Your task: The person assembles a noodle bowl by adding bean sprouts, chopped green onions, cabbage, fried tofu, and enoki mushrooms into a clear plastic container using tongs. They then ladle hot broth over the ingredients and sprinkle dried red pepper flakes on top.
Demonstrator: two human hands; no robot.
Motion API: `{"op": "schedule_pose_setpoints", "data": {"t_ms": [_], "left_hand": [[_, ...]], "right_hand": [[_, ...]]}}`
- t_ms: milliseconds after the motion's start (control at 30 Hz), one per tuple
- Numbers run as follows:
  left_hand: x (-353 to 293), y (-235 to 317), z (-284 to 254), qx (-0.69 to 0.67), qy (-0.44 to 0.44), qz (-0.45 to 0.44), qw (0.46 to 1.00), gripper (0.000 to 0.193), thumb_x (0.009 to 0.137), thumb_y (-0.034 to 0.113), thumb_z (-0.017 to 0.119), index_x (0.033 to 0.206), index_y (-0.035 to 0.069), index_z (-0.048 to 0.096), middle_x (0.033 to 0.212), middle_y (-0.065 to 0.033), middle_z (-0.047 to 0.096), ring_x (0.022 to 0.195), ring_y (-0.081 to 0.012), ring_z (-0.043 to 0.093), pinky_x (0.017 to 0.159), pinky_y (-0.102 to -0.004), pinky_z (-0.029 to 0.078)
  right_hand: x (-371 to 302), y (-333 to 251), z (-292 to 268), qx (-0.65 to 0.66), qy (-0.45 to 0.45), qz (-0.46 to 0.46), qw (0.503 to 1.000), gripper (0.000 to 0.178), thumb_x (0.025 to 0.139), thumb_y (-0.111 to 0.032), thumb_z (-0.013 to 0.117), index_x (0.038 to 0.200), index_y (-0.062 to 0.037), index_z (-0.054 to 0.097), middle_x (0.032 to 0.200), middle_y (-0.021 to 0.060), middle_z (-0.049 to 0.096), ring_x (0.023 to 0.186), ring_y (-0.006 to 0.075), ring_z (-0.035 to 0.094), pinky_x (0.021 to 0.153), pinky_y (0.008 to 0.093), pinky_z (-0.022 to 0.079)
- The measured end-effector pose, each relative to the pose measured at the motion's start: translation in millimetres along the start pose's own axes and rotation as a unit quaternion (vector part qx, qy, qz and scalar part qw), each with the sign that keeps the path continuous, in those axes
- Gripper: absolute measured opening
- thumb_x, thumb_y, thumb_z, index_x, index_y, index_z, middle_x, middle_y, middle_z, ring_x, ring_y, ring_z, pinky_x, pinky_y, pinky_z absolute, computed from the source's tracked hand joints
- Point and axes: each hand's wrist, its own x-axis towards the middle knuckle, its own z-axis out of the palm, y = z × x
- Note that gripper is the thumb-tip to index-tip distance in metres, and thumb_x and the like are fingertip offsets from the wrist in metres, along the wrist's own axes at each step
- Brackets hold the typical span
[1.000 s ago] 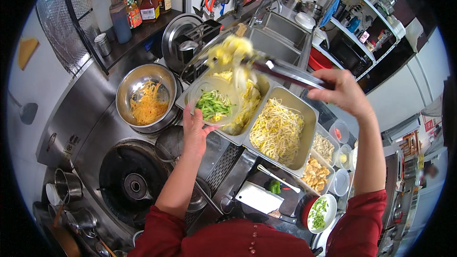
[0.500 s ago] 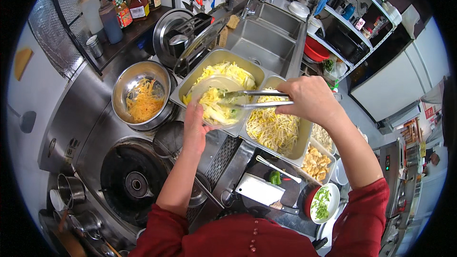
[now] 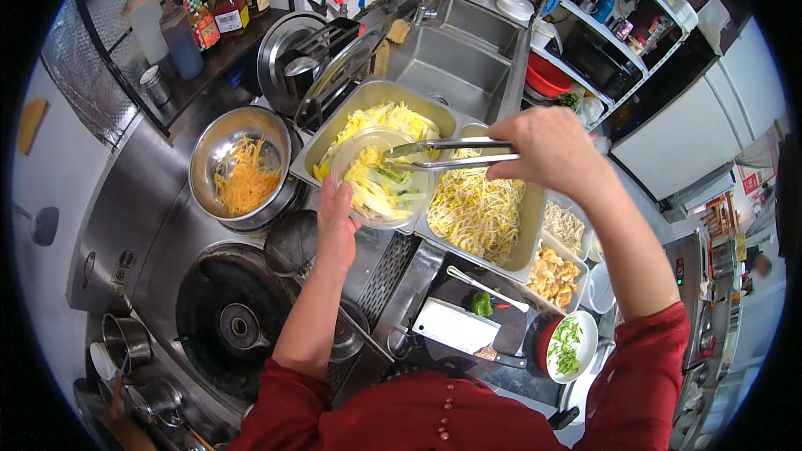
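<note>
Clear plastic bowl [image 3: 347, 159]: from afar I see it over the near end of the cabbage tray [image 3: 452, 123], gripped at its side by my left hand [image 3: 337, 221]. My right hand [image 3: 551, 146] is closed round tongs [image 3: 470, 144], their tips in the cabbage [image 3: 376, 179] inside. Right of the cabbage tray is the sprout tray [image 3: 535, 221]; left of it, a steel basin [image 3: 204, 149] of orange shreds [image 3: 248, 182]

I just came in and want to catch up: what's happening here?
A person holds a clear bowl of cut cabbage in the left hand, over a metal tray with more cabbage. The right hand holds tongs, their tips at the cabbage in the bowl. Bean sprouts lie in the next tray, and a cleaver rests on the counter nearer the person.
</note>
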Motion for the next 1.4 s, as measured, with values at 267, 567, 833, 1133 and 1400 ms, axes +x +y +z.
{"op": "schedule_pose_setpoints", "data": {"t_ms": [267,567,833,1133,1400], "left_hand": [[13,4,-28,-0.049,0.066,-0.052,0.995,0.062,0.099,0.048,0.055,0.146,0.01,0.044,0.144,-0.0102,0.051,0.13,-0.0254,0.053,0.101,-0.0453,0.051],[-6,28,-66,-0.067,0.144,-0.021,0.987,0.067,0.1,0.054,0.045,0.153,0.014,0.035,0.154,-0.0096,0.041,0.137,-0.0288,0.046,0.099,-0.0484,0.047],[-12,26,-87,-0.053,0.174,0.006,0.983,0.067,0.099,0.057,0.046,0.151,0.016,0.037,0.153,-0.008,0.043,0.136,-0.029,0.048,0.097,-0.0507,0.05],[-12,17,-86,-0.094,0.143,0.031,0.985,0.058,0.103,0.041,0.049,0.15,0.011,0.037,0.152,-0.0114,0.043,0.138,-0.0291,0.046,0.105,-0.0507,0.047],[-12,13,-56,-0.038,0.136,0.041,0.989,0.068,0.1,0.049,0.051,0.153,0.011,0.032,0.155,-0.0101,0.039,0.139,-0.0282,0.044,0.11,-0.0511,0.042]], "right_hand": [[13,1,-17,-0.006,0.024,-0.037,0.999,0.035,0.068,-0.035,0.084,0.094,-0.0144,0.074,0.082,0.0039,0.07,0.079,0.0269,0.07,0.067,0.0407,0.053],[97,8,82,-0.094,-0.108,0.081,0.986,0.067,0.063,-0.06,0.085,0.104,-0.0085,0.074,0.096,0.0071,0.075,0.092,0.0255,0.073,0.076,0.0375,0.058],[112,-28,145,0.033,-0.133,0.106,0.985,0.059,0.071,-0.058,0.08,0.103,-0.0093,0.075,0.098,0.0123,0.074,0.095,0.0291,0.071,0.082,0.041,0.056],[34,0,84,0.213,0.003,0.151,0.965,0.048,0.075,-0.048,0.079,0.108,-0.013,0.076,0.083,0.0181,0.072,0.082,0.0365,0.07,0.074,0.0443,0.055],[2,-28,51,0.399,-0.045,0.088,0.911,0.058,0.08,-0.056,0.077,0.109,-0.0045,0.074,0.076,0.0135,0.071,0.069,0.0281,0.07,0.068,0.0381,0.054]]}}
